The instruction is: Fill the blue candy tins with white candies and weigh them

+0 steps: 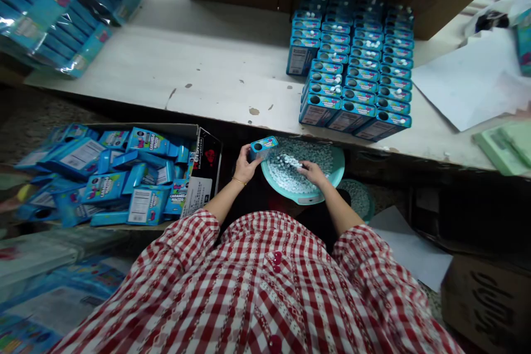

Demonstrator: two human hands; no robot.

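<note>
My left hand [244,166] holds a small blue box [263,145], its top with a dark round hole facing up, at the left rim of a turquoise basin [339,168]. The basin holds a heap of small white pieces [286,180]. Over the basin, my right hand [313,173] is closed round the end of a scoop [292,161] loaded with white pieces. The scoop lies to the right of the blue box, apart from it.
Rows of upright blue boxes [359,83] stand on the white table [215,66]. At the left, a carton [194,196] holds many blue boxes. Wrapped packs [53,22] lie back left, papers [473,77] at right. A second basin [360,199] is lower right.
</note>
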